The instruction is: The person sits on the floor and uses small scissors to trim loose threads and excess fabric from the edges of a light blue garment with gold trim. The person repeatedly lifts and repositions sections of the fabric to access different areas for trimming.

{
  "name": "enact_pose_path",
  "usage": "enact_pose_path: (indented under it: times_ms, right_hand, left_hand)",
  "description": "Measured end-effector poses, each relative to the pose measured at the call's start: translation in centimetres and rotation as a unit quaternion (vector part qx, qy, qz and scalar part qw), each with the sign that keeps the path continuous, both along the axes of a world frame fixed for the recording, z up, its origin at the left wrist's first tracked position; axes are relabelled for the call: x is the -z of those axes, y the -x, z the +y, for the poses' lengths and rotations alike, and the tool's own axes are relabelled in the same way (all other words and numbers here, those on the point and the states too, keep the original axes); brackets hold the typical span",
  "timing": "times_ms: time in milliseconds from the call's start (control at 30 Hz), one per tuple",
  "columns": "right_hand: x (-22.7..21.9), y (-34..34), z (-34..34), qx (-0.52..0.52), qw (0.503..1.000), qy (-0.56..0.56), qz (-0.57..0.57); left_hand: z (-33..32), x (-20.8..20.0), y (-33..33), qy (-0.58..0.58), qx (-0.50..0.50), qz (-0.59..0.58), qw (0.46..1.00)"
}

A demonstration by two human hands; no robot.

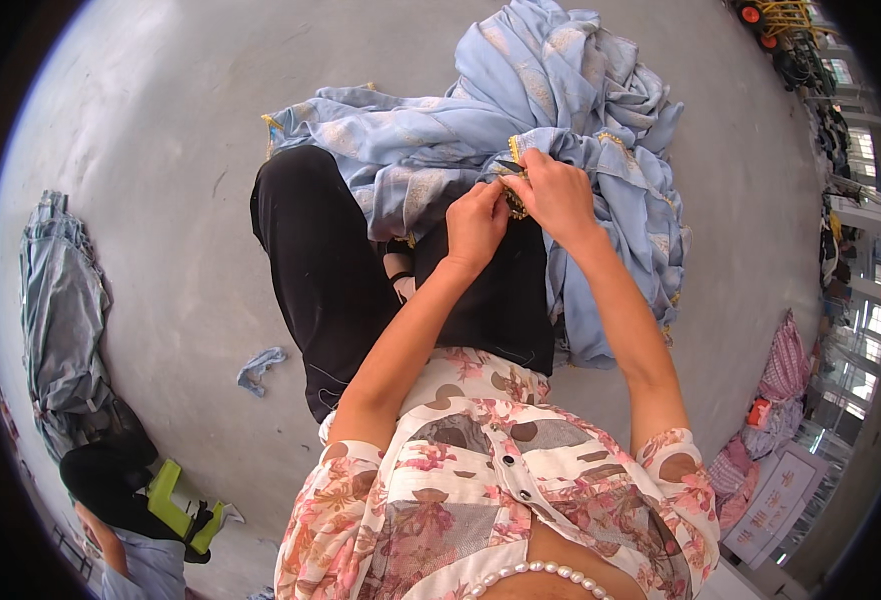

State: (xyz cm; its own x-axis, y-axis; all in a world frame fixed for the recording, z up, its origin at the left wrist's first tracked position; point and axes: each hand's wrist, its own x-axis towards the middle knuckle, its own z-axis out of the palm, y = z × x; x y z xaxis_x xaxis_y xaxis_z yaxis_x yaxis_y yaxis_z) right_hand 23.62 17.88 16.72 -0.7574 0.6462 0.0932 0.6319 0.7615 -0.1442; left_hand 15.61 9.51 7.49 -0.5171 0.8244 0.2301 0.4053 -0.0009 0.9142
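Observation:
A large bundle of light blue cloth [531,75] with pale patterning and yellow beaded-looking edging lies across my knees and spreads over the floor beyond. My left hand [478,225] is closed, its fingertips pinching the yellow-trimmed edge [517,203] of the cloth. Right beside it, my right hand [558,203] is closed on a small dark pointed tool [509,166], its tip sticking out toward the left above the trim. The rest of that tool is hidden by my fingers. Both hands nearly touch, above my black-trousered lap.
A scrap of blue cloth [261,370] lies on the grey floor [181,270] to the left. Further left, another person sits by a lime-green stool [171,505] with a greyish-blue cloth [61,310]. Pink cloth bundles [786,360] and a white box [776,505] stand at right.

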Motion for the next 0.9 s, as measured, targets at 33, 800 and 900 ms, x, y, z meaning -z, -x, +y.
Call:
enact_pose_path:
  times_ms: [33, 800, 900]
  right_hand:
    - [-0.2, 0.2, 0.1, -0.005, 1.0, -0.005, -0.024]
    - [-0.2, -1.1, 0.7, 0.051, 0.997, 0.064, 0.003]
    - [0.4, -0.8, 0.6, 0.051, 0.997, 0.036, -0.036]
  left_hand:
    - [0.0, 0.0, 0.0, -0.002, 0.002, 0.018, 1.0]
    - [0.0, 0.4, -0.1, 0.017, 0.017, 0.104, 0.994]
    - [-0.1, 0.3, -0.1, 0.026, 0.028, 0.113, 0.993]
